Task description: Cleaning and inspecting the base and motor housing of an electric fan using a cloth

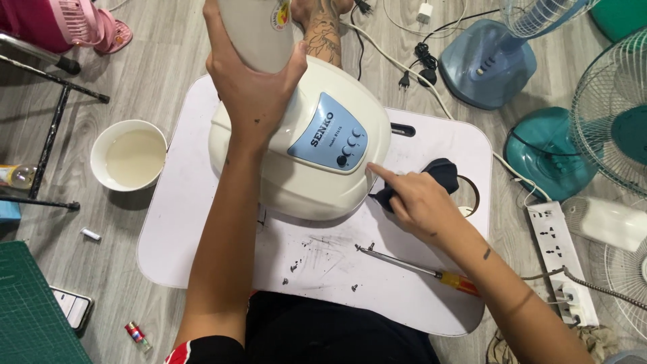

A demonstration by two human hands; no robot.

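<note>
Lying nearest on the scuffed white lap table (pixel 202 222), a slim metal screwdriver (pixel 411 264) waits within reach. Right hand (pixel 418 205) bunches a dark cloth (pixel 441 176), forefinger pressing the glossy cream fan base (pixel 303 155) mid-table. Left hand (pixel 253 87) wraps the smooth pole, steadying it. Left, a round bowl (pixel 128 155) holds cloudy liquid.

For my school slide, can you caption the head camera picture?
Left hand grips a cream fan base's stem while the right hand, holding a dark cloth, touches its edge.
</note>
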